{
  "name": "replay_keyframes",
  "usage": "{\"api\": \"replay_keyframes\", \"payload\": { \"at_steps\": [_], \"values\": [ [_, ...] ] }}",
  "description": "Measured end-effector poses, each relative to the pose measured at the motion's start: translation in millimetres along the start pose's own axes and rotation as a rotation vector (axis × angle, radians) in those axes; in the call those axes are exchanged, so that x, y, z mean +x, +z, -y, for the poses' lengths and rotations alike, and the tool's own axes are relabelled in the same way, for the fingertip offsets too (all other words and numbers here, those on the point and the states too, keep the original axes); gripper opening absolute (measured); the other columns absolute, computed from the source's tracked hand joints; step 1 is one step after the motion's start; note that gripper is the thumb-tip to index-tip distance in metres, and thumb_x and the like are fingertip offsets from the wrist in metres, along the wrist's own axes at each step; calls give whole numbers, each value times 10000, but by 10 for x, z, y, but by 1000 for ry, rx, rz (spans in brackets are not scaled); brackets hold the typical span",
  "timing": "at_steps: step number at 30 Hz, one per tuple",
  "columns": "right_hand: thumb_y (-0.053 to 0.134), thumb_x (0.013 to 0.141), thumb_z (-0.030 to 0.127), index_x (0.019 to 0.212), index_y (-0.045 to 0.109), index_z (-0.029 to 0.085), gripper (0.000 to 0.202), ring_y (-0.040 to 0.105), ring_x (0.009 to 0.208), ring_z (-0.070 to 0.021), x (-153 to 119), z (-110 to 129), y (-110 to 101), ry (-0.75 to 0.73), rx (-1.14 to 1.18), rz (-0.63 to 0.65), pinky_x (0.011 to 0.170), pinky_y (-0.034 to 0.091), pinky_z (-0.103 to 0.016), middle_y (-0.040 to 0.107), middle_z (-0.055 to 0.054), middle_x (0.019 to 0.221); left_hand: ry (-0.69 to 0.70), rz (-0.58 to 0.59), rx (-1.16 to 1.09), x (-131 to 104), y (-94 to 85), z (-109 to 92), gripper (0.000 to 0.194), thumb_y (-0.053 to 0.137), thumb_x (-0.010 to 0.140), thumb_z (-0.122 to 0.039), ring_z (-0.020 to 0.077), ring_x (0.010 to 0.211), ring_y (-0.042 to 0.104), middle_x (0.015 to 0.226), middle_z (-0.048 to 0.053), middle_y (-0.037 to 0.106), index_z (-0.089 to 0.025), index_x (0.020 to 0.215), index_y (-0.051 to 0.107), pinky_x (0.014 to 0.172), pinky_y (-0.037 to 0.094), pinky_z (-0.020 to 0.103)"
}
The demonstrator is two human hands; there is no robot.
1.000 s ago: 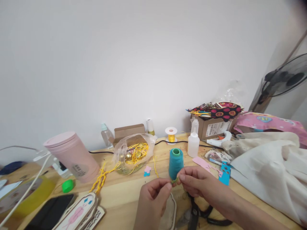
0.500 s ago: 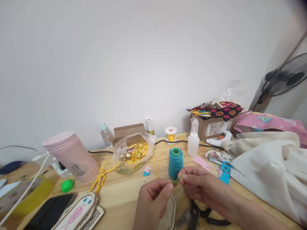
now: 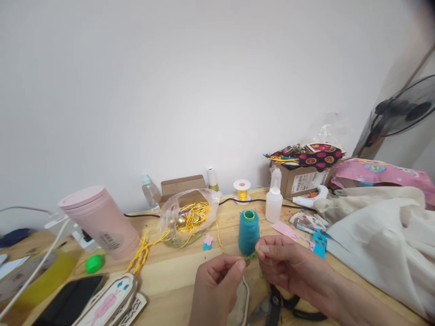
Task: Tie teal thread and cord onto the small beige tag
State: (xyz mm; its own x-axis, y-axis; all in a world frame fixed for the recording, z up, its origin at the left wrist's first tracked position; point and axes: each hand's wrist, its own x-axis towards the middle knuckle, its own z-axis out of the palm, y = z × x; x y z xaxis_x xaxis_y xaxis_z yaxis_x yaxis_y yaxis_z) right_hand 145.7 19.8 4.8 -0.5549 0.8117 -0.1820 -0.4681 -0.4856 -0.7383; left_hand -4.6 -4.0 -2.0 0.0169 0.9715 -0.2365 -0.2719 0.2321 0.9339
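Left hand and right hand are both pinching a small green bit, probably thread, in front of the teal spool on the bench.

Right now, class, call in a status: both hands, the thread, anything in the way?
Left hand and right hand pinching a small green thread piece between fingertips. Teal spool upright just behind. Black scissors under the right wrist.
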Motion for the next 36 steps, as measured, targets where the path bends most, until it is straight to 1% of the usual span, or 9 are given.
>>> {"api": "replay_keyframes", "payload": {
  "at_steps": [6,9,12,17,21,24,27,31,36],
  "values": [
    [646,661,228,585,549,126,160,137,402,-41,-9,-10,3,-22,1,-1,395,91,-195,254,92,449,12,-26,3,-10,13,7,297,737,488,-387,-4,294,134,309,-126,263,-127,508,594,313,58,147],
    [638,673,229,591,553,126,157,150,408,-44,-18,-13,9,-28,-11,-20,399,98,-192,269,87,458,12,-40,13,0,-2,3,291,733,502,-385,-6,294,133,309,-127,261,-127,507,597,311,55,144],
    [629,680,224,596,549,132,147,163,416,-49,-18,-8,4,-5,-74,-47,407,100,-197,285,82,462,3,-14,17,9,-29,-4,292,735,509,-388,-9,291,131,304,-127,266,-127,510,603,305,60,141],
    [608,705,218,611,541,135,143,169,424,-53,-1,4,-30,12,-124,-33,415,98,-203,295,78,480,26,23,28,-1,-34,7,313,734,499,-419,-6,293,157,315,-116,296,-129,541,626,310,79,142],
    [610,694,225,613,544,133,140,164,419,-53,1,-4,-38,27,-130,-22,412,93,-204,287,82,467,83,-22,88,-10,-28,9,326,733,490,-430,1,314,164,331,-106,289,-122,511,631,318,68,144],
    [616,686,229,616,554,134,134,169,419,-55,-5,-10,-26,30,-146,-25,413,93,-207,296,83,457,100,-42,103,-3,-36,-2,334,740,476,-427,1,326,165,346,-101,295,-116,481,618,324,65,143],
    [625,678,239,610,560,136,140,168,420,-56,-6,-5,-21,27,-138,-25,416,96,-208,303,83,452,79,-25,76,-1,-39,0,326,738,485,-424,-2,314,157,332,-109,285,-121,500,617,322,64,142],
    [629,673,238,603,557,136,143,145,426,-59,5,9,-39,24,-104,-15,420,93,-211,274,88,458,51,19,39,-12,-27,15,330,724,501,-439,-5,297,142,305,-116,281,-126,530,625,315,68,144],
    [613,686,219,622,561,131,121,146,427,-58,8,-3,-53,30,-95,-3,419,83,-213,270,86,467,60,-24,82,-5,-23,8,364,724,475,-461,-1,305,147,320,-114,282,-122,504,596,316,66,146]
  ]
}}
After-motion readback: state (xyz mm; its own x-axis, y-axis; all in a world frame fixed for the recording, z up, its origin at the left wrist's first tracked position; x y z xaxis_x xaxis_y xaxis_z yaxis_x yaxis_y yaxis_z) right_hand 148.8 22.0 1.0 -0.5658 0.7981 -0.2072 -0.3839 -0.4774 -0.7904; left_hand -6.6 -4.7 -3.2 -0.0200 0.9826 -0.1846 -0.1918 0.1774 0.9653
